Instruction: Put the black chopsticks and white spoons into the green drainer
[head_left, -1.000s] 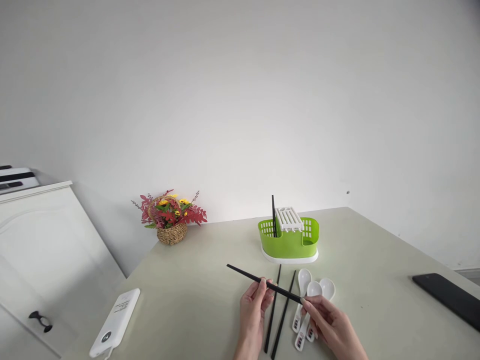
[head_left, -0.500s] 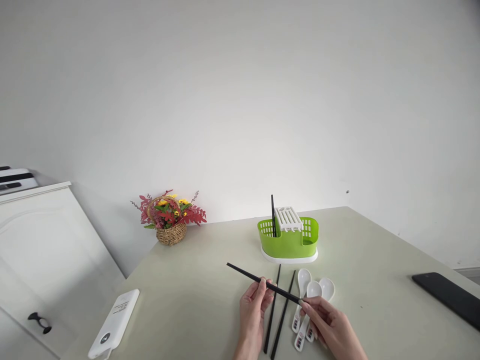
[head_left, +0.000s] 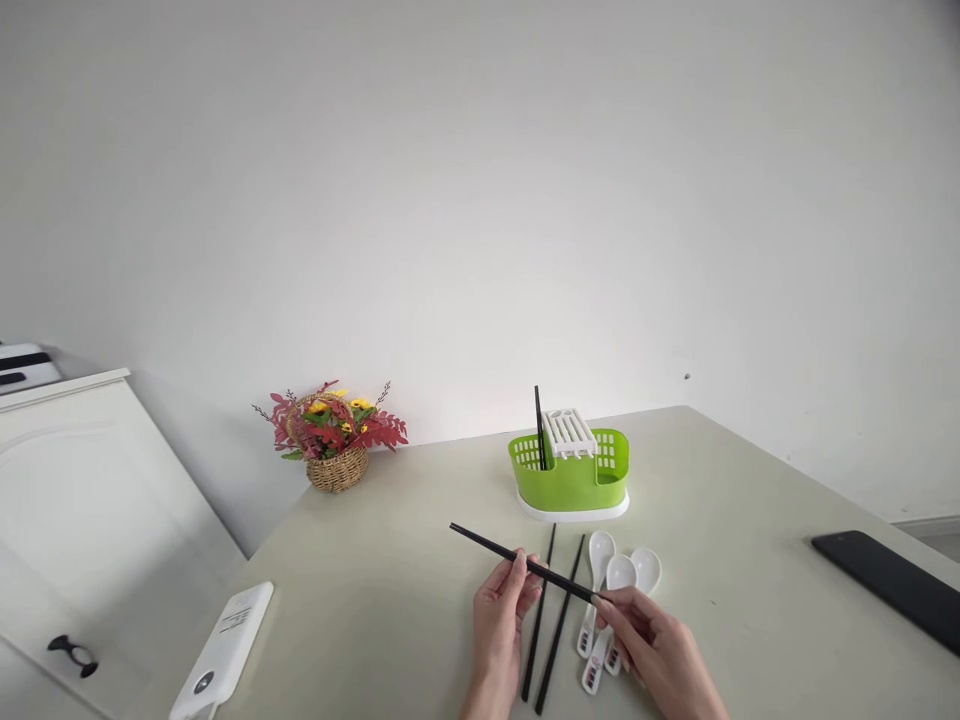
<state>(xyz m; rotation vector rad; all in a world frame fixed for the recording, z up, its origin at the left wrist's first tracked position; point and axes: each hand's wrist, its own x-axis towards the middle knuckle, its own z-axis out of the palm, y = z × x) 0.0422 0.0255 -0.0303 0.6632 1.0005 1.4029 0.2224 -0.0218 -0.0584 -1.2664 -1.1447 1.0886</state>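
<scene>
A black chopstick [head_left: 487, 546] is held level above the table, pointing up and to the left. My left hand [head_left: 499, 625] pinches it near the middle and my right hand [head_left: 656, 645] pinches its near end. Under it, two more black chopsticks [head_left: 551, 625] lie side by side on the table [head_left: 390, 610]. Three white spoons [head_left: 619, 580] lie to their right, partly under my right hand. Behind them stands a green cutlery holder [head_left: 570, 478] with a white slotted insert; one black chopstick [head_left: 539, 428] stands upright in its left end.
A wicker basket of red and yellow flowers [head_left: 334, 440] sits at the back left by the wall. A white power bank [head_left: 221, 650] lies near the table's left edge, a black phone [head_left: 889, 585] at the right. A white cabinet [head_left: 82, 500] stands left of the table.
Both hands keep their grip on the chopstick. The whole scene has shifted slightly left and up as my head moved; the hands and chopstick are almost unchanged.
</scene>
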